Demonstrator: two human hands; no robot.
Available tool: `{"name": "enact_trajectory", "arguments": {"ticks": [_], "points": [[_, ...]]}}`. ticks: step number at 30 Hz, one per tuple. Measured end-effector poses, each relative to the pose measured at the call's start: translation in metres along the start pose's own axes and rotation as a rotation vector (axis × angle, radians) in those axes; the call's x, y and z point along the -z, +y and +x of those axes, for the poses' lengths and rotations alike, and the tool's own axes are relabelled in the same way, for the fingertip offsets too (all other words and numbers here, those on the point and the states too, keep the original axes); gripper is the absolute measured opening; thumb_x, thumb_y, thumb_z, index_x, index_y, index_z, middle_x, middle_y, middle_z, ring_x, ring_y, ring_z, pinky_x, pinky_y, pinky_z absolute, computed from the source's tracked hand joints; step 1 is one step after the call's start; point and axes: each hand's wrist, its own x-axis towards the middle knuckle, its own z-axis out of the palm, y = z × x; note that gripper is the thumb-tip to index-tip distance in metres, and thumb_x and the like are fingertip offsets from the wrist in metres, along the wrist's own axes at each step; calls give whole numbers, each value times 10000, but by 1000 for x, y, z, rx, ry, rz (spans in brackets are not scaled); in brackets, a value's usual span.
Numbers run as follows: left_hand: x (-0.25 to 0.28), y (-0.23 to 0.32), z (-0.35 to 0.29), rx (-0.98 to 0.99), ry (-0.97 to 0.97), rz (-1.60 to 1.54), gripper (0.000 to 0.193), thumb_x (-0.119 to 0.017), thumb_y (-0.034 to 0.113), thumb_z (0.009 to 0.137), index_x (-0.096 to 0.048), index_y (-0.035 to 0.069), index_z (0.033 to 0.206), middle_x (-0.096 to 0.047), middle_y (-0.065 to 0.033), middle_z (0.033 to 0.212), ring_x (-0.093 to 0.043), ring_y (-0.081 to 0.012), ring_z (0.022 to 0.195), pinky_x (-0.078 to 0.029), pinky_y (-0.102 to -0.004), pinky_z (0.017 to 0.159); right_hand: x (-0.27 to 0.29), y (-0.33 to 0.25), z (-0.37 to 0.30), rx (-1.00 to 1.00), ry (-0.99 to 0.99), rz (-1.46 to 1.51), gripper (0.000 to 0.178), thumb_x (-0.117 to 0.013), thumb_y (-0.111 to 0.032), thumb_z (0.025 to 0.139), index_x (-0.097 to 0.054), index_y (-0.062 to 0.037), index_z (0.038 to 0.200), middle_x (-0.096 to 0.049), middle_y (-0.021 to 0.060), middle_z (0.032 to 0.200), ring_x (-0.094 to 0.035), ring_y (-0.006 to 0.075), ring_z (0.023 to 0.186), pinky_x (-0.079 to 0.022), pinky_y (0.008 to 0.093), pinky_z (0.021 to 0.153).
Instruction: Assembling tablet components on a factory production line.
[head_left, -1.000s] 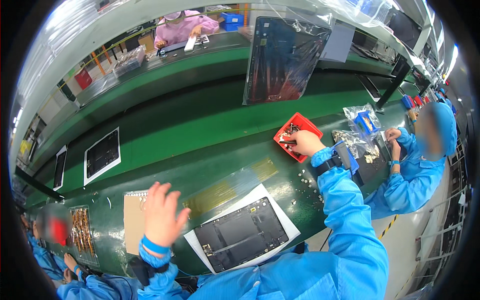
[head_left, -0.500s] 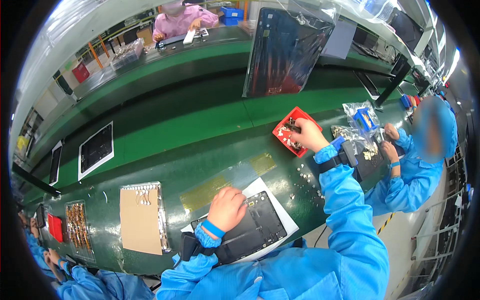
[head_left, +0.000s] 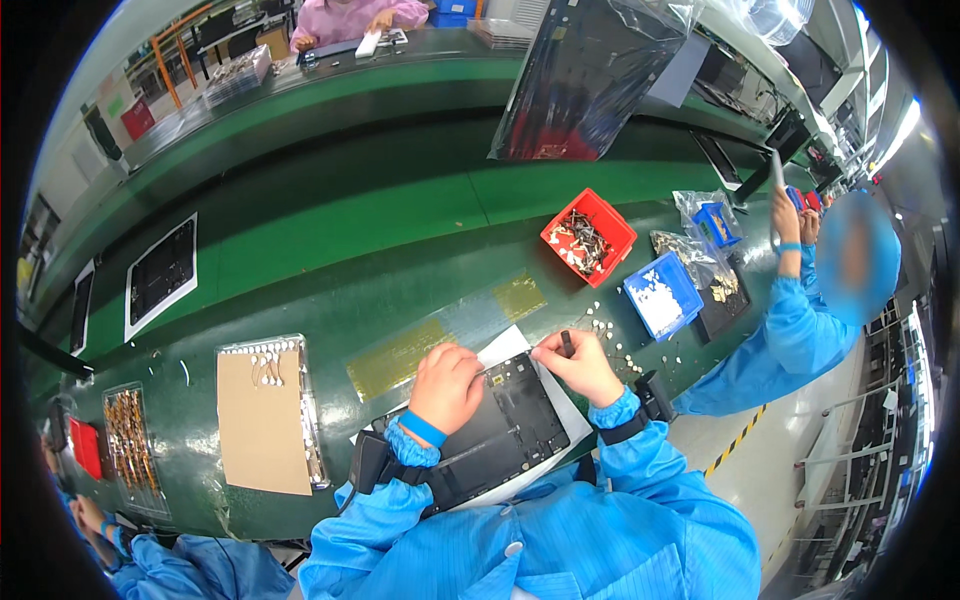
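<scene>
A flat black tablet-sized housing lies on a white sheet at the bench edge before me. My left hand rests over its upper left part, fingers bent and closed; whatever lies under the fingertips is hidden. Close to the housing's upper right corner is my right hand, closed in a pinch. A short black stick-like tool pokes up between its fingers; I cannot make out anything tiny at the fingertips. Beyond this hand stands a red bin holding small dark and white parts.
A blue bin with white pieces sits right of the red one, and small white bits are scattered nearby. Left lies a cardboard-covered tray. A bagged black panel hangs or stands ahead. A co-worker sits at the right.
My right hand has come back from the red bin to the housing's upper right corner. The left hand stays on the housing. The co-worker at the right has raised their hands.
</scene>
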Motion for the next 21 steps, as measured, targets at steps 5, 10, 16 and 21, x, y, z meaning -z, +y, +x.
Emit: {"name": "enact_trajectory", "arguments": {"ticks": [5, 10, 16, 21], "points": [[-2, -4, -4, 16, 10, -31, 158, -642, 81, 653, -586, 70, 800, -565, -69, 885, -513, -287, 933, -420, -406, 797, -13, 18, 8, 24, 119, -162, 111, -684, -63, 719, -609, 7, 762, -580, -4, 654, -502, 50, 589, -409, 202, 527], [-3, -4, -3, 38, 7, -44, 167, -648, 59, 645, -595, 47, 803, -580, -94, 872, -523, -298, 918, -426, -407, 802, -18, 22, 12, 103, 133, -130, 114, -666, -36, 697, -591, -2, 776, -577, 8, 660, -522, 62, 624, -427, 207, 557], [-2, -3, -4, 67, -3, -42, 159, -644, 69, 648, -598, 44, 798, -578, -92, 855, -522, -298, 918, -426, -405, 812, -20, 11, 14, 7, 48, -154, 114, -670, -47, 691, -597, -7, 770, -588, 15, 666, -528, 71, 615, -438, 222, 563], [-1, -3, -3, 68, -5, -52, 157, -641, 70, 653, -598, 44, 802, -573, -89, 862, -520, -295, 927, -426, -404, 811, -22, 16, 17, 39, 90, -316, 137, -642, -111, 697, -586, 9, 734, -593, 97, 637, -573, 163, 561, -448, 306, 525]]}}
